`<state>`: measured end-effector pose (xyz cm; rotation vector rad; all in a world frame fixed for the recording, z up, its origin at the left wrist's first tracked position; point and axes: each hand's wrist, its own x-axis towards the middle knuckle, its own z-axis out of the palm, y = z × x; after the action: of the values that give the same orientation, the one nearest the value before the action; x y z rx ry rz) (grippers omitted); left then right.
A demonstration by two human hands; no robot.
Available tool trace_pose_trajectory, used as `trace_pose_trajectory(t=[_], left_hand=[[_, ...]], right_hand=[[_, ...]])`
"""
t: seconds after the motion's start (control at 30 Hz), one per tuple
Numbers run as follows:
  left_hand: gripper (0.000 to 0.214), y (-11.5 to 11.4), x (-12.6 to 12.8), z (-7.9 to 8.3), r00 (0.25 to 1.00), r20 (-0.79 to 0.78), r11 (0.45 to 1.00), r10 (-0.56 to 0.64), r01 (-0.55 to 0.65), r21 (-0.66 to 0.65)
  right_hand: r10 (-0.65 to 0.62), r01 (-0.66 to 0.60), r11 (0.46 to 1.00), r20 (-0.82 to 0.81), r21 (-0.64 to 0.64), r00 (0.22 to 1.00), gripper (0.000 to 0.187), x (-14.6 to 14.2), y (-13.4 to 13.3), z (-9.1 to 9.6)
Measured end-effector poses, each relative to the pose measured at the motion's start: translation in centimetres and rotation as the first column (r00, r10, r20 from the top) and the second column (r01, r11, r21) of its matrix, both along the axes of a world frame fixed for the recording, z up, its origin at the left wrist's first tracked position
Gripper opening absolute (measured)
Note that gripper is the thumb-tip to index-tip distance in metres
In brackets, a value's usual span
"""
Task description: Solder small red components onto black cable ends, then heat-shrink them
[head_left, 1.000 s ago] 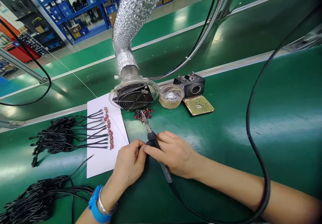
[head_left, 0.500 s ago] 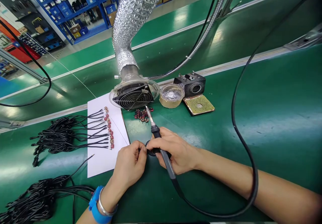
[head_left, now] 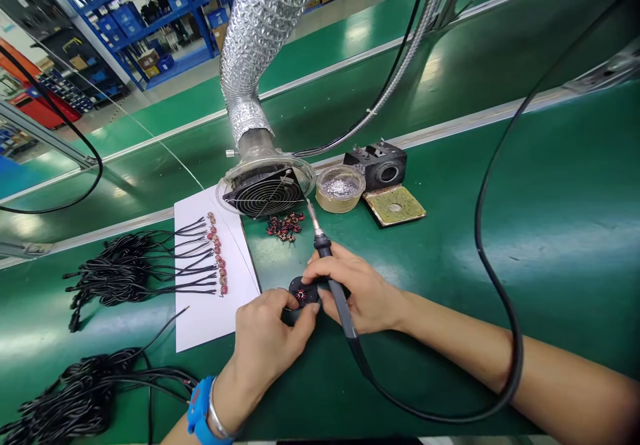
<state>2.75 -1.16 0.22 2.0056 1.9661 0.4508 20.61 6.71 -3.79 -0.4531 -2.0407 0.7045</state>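
Observation:
My right hand (head_left: 363,292) is closed around a soldering iron (head_left: 343,305), its metal tip pointing up and away, near the fan guard. Fingers of that same hand also touch a black round disc (head_left: 310,290). On the disc sits a small red-and-black wound coil (head_left: 301,294). My left hand (head_left: 273,335) grips the disc's near left edge between thumb and fingers. A thin wire (head_left: 235,248) crosses the white sheet (head_left: 203,325) towards my left hand; its end is hidden. Beyond the disc lies a pile of similar coils (head_left: 286,226).
A fume fan (head_left: 270,198) hangs from a foil duct (head_left: 265,45). Behind the iron stand a round tub (head_left: 340,192), an iron holder (head_left: 383,165) and a yellow sponge (head_left: 395,206). Black cable bundles (head_left: 117,268) lie left. The iron's cord (head_left: 483,252) loops over my right forearm.
The disc and its coil have come into clearer view as my left hand shifted right and its thumb reached along the near edge. The iron's tip has moved right and slightly up.

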Motion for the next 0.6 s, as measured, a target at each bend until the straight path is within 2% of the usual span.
trace_pose_trajectory(t=[0.13,0.33,0.47,0.6], left_hand=[[0.017,-0.2,0.1,0.0,0.999,-0.030,0.998,-0.038,0.039,0.058],[0.019,-0.1,-0.6,0.2,0.985,0.000,0.985,-0.171,0.171,0.026],[0.020,-0.2,-0.9,-0.4,0.970,-0.053,0.972,-0.236,0.237,0.007],[0.021,-0.2,-1.2,-0.4,0.971,-0.108,0.976,-0.215,0.217,0.013]], right_hand=[[-0.012,0.012,1.000,-0.006,-0.007,1.000,0.035,0.0,-0.3,-0.2],[-0.035,0.034,0.999,0.007,0.033,0.999,0.026,-0.6,-0.5,-0.8],[-0.080,0.075,0.989,0.036,0.131,0.996,0.020,-1.3,-0.6,-0.8],[-0.109,0.072,0.966,0.137,0.250,0.984,0.018,-1.4,-0.6,-0.2]])
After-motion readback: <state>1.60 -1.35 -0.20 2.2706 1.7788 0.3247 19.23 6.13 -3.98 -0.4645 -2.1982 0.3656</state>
